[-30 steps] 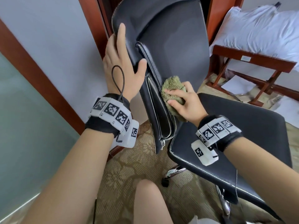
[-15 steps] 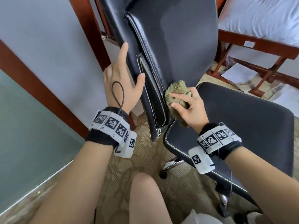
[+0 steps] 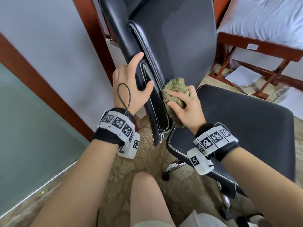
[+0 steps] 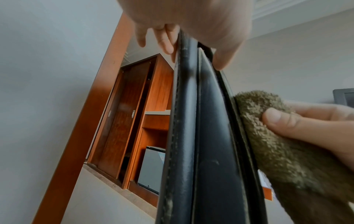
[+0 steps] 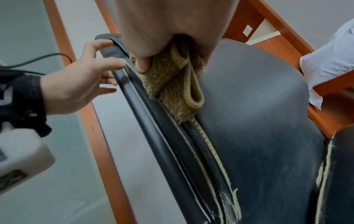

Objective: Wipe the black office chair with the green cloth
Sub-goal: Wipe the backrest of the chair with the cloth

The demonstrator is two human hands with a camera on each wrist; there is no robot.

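head view: chair [image 3: 172, 38] fills upper centre, backrest tilted, seat at right. left hand [image 3: 131, 86] at centre, fingers straight along the backrest's outer edge, thumb on its side rim, clamping nothing. right hand [image 3: 185, 107] just right of it, fingers curled round the cloth [image 3: 173, 90], pressing it on the backrest's stitched seam low down, near the seat. bed frame [image 3: 262, 46] upper right.
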